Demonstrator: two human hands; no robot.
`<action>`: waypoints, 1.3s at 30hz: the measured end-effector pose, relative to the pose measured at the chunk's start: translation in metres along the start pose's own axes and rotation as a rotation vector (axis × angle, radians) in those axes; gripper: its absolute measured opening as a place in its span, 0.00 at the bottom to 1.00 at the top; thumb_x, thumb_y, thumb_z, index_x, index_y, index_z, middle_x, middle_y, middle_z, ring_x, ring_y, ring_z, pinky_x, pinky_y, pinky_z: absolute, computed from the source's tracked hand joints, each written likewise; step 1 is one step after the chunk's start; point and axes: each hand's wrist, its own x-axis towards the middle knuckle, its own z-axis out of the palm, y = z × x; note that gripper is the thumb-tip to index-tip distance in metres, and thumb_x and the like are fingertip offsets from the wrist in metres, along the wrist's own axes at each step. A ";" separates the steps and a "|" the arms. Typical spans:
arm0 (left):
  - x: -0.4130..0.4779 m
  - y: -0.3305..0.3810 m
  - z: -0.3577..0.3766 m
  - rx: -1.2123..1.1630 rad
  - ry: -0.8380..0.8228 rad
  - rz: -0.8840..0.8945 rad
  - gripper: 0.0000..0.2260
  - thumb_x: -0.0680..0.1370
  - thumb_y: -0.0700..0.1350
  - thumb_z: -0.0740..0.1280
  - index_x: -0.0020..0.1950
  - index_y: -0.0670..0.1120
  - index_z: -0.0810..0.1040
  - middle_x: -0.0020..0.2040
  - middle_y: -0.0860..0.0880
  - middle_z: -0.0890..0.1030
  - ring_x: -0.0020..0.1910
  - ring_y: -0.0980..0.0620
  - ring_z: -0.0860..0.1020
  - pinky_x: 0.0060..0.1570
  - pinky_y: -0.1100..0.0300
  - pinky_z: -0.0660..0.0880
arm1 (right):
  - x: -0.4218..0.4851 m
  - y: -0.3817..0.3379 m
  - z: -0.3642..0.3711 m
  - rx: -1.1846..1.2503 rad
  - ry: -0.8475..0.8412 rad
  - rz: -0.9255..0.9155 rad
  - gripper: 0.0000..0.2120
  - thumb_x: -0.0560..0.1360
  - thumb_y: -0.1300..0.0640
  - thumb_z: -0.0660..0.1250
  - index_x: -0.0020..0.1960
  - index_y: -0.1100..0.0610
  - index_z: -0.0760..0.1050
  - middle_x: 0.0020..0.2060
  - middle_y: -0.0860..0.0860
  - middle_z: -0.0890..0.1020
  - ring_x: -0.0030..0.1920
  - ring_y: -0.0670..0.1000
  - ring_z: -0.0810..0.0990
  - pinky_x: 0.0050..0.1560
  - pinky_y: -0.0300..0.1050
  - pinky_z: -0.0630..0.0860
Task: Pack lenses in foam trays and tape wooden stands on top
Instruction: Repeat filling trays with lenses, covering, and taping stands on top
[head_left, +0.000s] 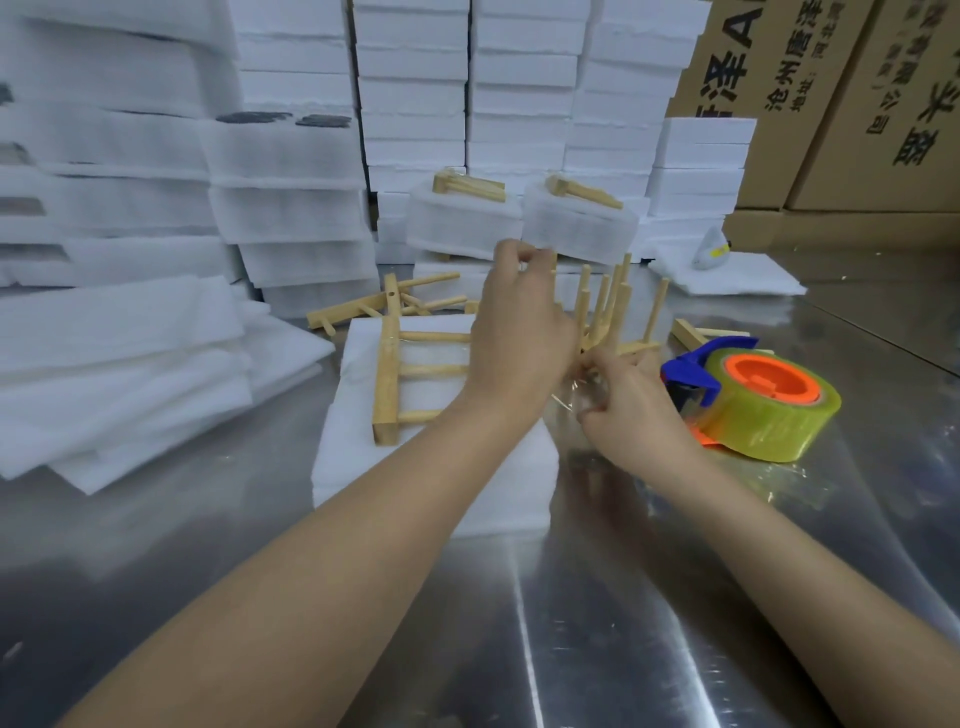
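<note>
My left hand is raised over the far edge of the foam tray, thumb and fingers pinched together at the top; my right hand is lower, just beside the tray's right edge, and its fingers are pinching too. A strip of clear tape glints near my right fingertips and seems to run up toward my left. It is too transparent to follow all the way. The tray sits in the middle of the metal surface. A wooden stand lies flat on its left half, pegs pointing right. Behind my hands, loose wooden stands lie in a heap, some pegs pointing up. The tape dispenser, blue and orange with a yellowish roll, rests on the surface just right of my right hand. Further back sit two wrapped foam packs with stands on top. White foam blocks are stacked behind them, loose foam sheets lie at left and cardboard boxes stand at right.
</note>
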 end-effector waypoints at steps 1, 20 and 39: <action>0.000 0.001 -0.006 -0.165 0.089 -0.030 0.22 0.74 0.30 0.57 0.67 0.40 0.73 0.62 0.48 0.69 0.56 0.51 0.74 0.53 0.54 0.76 | 0.000 0.000 0.000 0.030 -0.012 0.018 0.20 0.70 0.69 0.61 0.57 0.52 0.71 0.52 0.52 0.63 0.53 0.52 0.66 0.53 0.38 0.63; -0.058 -0.104 -0.114 -0.280 0.181 -0.552 0.11 0.79 0.41 0.59 0.57 0.51 0.76 0.55 0.49 0.80 0.52 0.50 0.78 0.52 0.56 0.73 | 0.013 0.010 0.017 0.674 -0.016 0.339 0.09 0.79 0.55 0.63 0.57 0.54 0.78 0.36 0.53 0.79 0.30 0.46 0.78 0.29 0.37 0.72; -0.046 -0.113 -0.118 -0.588 -0.277 -0.882 0.14 0.77 0.53 0.64 0.54 0.46 0.81 0.44 0.47 0.86 0.43 0.48 0.85 0.45 0.54 0.78 | 0.014 -0.009 0.022 0.456 -0.047 0.454 0.09 0.77 0.56 0.65 0.43 0.59 0.81 0.25 0.53 0.74 0.29 0.51 0.72 0.26 0.41 0.68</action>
